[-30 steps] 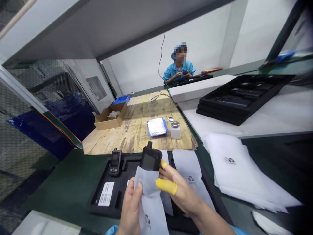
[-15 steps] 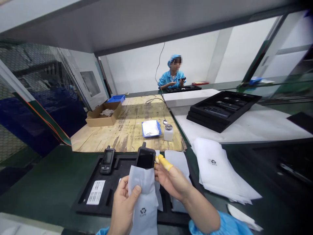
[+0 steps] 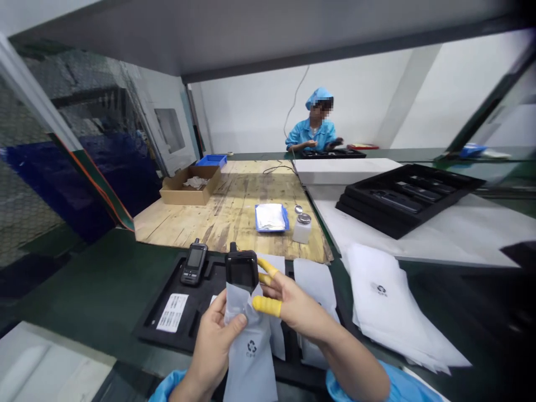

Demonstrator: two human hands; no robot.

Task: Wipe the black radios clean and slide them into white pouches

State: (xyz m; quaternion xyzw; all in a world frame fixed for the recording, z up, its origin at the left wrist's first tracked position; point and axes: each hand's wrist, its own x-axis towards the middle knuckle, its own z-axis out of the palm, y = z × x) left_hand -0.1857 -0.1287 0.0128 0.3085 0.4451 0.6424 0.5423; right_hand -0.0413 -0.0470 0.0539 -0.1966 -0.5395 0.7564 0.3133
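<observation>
My left hand grips a translucent white plastic bag printed with a recycling mark, its thumb across the front. A black handheld radio with a screen and stubby antenna stands partly inside; its lower part is hidden by the bag. My right hand, wearing yellow finger cots, closes on the right edge of the bag's mouth, with its other fingers beside and behind the radio. Beneath both hands lies a black tray. Another radio with keys rests at the tray's upper left, near a white label sheet.
Bagged items lie on the tray's right side. A stack of plastic bags is farther right, below stacked black trays. On the wooden board are a cardboard box, blue packet and dispenser bottle. A co-worker sits opposite.
My right thumb has come round to the front of the bag's mouth. The radio now stands more upright. The whole view has shifted, with the surroundings appearing farther right.
</observation>
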